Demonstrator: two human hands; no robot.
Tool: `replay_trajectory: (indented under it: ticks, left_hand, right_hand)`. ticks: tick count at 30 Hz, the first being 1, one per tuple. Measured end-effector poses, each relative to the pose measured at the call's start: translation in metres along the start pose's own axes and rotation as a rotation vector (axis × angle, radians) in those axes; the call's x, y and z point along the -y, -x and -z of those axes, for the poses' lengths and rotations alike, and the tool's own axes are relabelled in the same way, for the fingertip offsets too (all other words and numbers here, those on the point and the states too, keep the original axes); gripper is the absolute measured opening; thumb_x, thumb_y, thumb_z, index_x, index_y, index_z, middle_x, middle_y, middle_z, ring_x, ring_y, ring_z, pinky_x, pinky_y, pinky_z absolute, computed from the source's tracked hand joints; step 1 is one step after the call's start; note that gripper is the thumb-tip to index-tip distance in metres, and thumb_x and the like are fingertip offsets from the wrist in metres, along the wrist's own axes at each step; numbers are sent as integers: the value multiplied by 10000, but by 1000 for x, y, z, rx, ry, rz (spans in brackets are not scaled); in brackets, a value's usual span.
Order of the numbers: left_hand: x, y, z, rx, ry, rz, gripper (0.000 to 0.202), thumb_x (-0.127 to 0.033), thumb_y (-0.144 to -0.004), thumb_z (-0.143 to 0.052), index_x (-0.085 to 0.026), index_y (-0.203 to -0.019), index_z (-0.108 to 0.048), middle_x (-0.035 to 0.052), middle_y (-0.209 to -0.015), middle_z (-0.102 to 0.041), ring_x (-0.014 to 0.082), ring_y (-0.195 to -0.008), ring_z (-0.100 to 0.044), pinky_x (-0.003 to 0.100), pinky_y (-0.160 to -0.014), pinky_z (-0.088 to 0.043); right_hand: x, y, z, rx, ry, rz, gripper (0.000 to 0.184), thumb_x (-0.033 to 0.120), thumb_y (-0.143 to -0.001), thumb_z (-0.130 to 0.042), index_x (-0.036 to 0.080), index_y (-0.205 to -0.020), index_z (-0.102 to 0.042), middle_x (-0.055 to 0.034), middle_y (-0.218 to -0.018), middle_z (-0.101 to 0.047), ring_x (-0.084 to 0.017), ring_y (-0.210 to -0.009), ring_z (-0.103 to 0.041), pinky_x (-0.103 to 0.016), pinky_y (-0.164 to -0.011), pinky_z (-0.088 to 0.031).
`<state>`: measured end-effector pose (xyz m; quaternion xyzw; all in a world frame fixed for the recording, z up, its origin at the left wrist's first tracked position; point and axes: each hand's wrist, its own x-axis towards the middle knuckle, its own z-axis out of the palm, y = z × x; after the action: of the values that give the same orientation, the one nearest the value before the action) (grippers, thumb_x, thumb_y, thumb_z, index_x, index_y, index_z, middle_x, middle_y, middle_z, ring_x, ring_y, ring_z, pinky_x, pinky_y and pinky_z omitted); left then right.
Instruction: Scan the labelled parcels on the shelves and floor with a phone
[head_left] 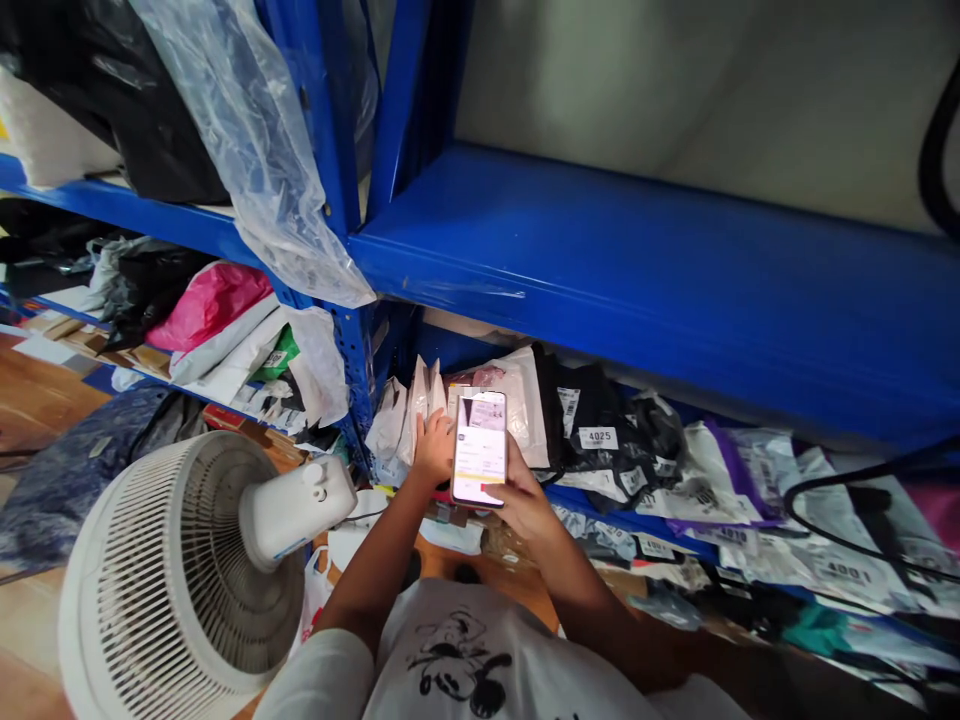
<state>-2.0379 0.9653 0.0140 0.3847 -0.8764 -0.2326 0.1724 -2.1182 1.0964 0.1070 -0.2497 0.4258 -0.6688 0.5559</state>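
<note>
My right hand is wrapped round a smartphone, its thumb over the lower part of the lit screen. The screen shows a small picture at the top, lines of text and a red patch low down. Just left of the phone, my left hand reaches to the shelf with its fingers stretched out. Its fingertips lie against pale plastic mailer bags that stand on edge. Behind the phone leans a larger pale parcel. To its right sits a black parcel labelled 4025.
A blue metal shelf juts out above the parcels. On the left stands a white fan. More bagged parcels line the lower shelves on the right. Clear plastic sheeting hangs by the upright, and a black cable crosses the right side.
</note>
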Motion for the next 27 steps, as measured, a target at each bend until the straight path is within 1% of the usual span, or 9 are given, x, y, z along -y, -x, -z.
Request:
replay_trajectory:
  ticks: [3, 7, 9, 11, 14, 17, 22, 24, 27]
  left_hand:
    - [-4, 6, -2, -85, -53, -15, 563, -307, -803, -586, -206, -1352, -517, 152, -1396, -456, 331, -1395, -248, 561, -1167, -92]
    - [-11, 10, -8, -196, -26, 52, 596, -184, -773, -569, -144, -1362, -489, 163, -1559, -203, 343, -1438, -152, 501, -1159, -206]
    - [-14, 6, -8, -247, 23, 108, 600, -162, -814, -504, -95, -1403, -411, 193, -1534, -256, 298, -1413, -247, 440, -1127, -291]
    - [-18, -1, -5, -272, 41, 203, 577, -199, -876, -439, -60, -1429, -346, 207, -1413, -440, 269, -1296, -422, 409, -1062, -375]
    - [-26, -14, -1, -203, -43, 281, 426, -236, -908, -413, -85, -1290, -527, 169, -1148, -625, 290, -1103, -543, 433, -961, -438]
    - [-39, -26, -6, -122, -154, 295, 314, -144, -888, -400, -85, -1029, -673, 186, -1068, -640, 310, -1077, -555, 434, -917, -454]
    - [-54, -37, -23, -62, -105, 344, 448, -173, -828, -552, 24, -1231, -547, 327, -1399, -406, 373, -1222, -494, 432, -945, -454]
    - [-49, -38, -25, -66, -23, 320, 496, -196, -811, -591, 7, -1257, -516, 316, -1410, -404, 366, -1287, -442, 444, -1017, -405]
    - [-35, -35, -20, -98, 87, 268, 433, -198, -845, -537, -69, -1258, -511, 229, -1304, -547, 289, -1259, -482, 406, -1033, -395]
  right_hand:
    - [7, 3, 23, -119, -15, 13, 856, 80, -558, -746, 374, -1309, -460, -12, -1248, -667, -292, -1119, -641, -519, -968, -487]
    - [13, 6, 51, -269, -14, 26, 794, 106, -562, -721, 414, -1260, -501, 8, -1248, -667, -305, -1091, -654, -578, -951, -476]
    - [16, 8, 59, -265, -37, 17, 739, 152, -599, -685, 416, -1265, -504, -5, -1227, -681, -328, -1056, -671, -623, -911, -480]
    - [18, 10, 63, -241, -71, 17, 691, 184, -626, -653, 415, -1261, -510, -9, -1199, -696, -341, -1031, -683, -642, -885, -484]
    - [19, 11, 66, -216, -95, 20, 663, 196, -647, -634, 419, -1259, -512, -3, -1207, -695, -345, -1030, -685, -649, -889, -477]
    - [16, 9, 67, -215, -88, 21, 668, 198, -640, -642, 412, -1261, -519, -1, -1217, -690, -340, -1030, -685, -641, -909, -471]
    - [15, -4, 65, -252, -66, 16, 662, 172, -605, -647, 382, -1226, -551, 9, -1160, -710, -314, -1076, -660, -580, -913, -498]
    - [17, -14, 59, -248, -76, 5, 663, 163, -597, -651, 380, -1215, -550, 23, -1132, -716, -301, -1068, -662, -554, -912, -508]
    - [17, -30, 46, -214, -89, 6, 669, 161, -585, -655, 378, -1207, -538, 35, -1105, -718, -291, -1059, -662, -524, -905, -519]
